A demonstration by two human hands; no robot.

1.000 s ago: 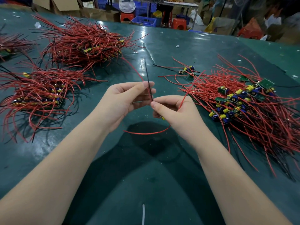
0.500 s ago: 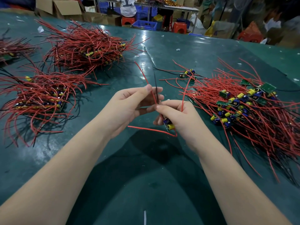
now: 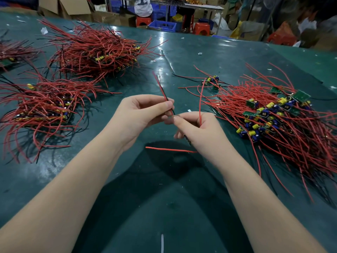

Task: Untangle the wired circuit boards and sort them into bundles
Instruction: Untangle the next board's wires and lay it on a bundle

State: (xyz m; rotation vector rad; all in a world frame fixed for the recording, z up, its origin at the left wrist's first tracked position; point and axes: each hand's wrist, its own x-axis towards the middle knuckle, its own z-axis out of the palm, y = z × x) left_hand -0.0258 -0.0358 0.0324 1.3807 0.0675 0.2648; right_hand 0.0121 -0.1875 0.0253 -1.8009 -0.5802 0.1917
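My left hand (image 3: 140, 114) pinches a red and a black wire (image 3: 162, 88) that stick up together from its fingertips. My right hand (image 3: 198, 128) holds one small wired circuit board, mostly hidden under the palm, with its edge (image 3: 187, 140) peeking out below. One red wire (image 3: 200, 99) rises from that hand and another (image 3: 169, 149) trails left beneath it. A tangled pile of boards (image 3: 273, 117) with red wires, yellow and blue parts lies at the right. Sorted bundles lie at the left (image 3: 42, 108) and far left (image 3: 94, 52).
A few loose boards (image 3: 212, 81) lie beyond my hands. A further bundle (image 3: 11, 53) sits at the left edge. The green table (image 3: 164, 207) spreads below. Boxes, stools, a blue crate (image 3: 162, 25) and a seated person (image 3: 143, 6) are behind the table.
The red and black wires have come together between my left fingertips. The board has slipped deeper under my right palm, and the trailing red wire has straightened out to the left.
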